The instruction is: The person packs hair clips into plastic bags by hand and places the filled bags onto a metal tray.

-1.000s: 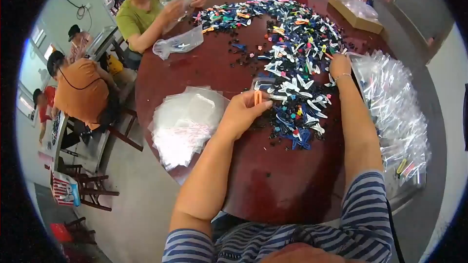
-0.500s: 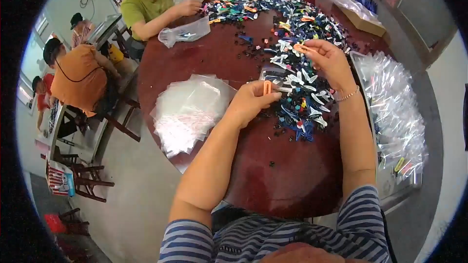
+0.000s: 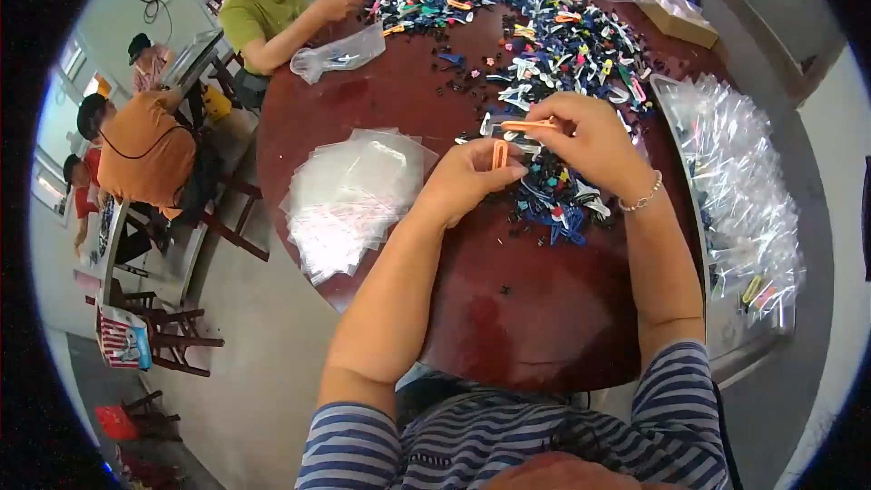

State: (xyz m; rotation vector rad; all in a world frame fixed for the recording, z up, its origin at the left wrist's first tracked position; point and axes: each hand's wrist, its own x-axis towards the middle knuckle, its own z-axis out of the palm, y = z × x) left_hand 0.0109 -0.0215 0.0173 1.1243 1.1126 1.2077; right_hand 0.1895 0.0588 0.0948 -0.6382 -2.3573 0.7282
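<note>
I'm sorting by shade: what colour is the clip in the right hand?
Orange; the clip in the right hand shows in the head view.

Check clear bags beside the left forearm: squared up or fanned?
Fanned: the clear bags overlap unevenly, their corners jutting out at different angles.

The bench point(image 3: 544, 327) is leaving room between the arms point(image 3: 386, 308), while a clip pile point(image 3: 581, 63) is blocking the way ahead and flat bags point(image 3: 358, 204) are covering the left.

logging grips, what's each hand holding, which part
Right hand: orange clip, by one end; left hand: another orange clip, near lower end; anything more unclear.
</note>
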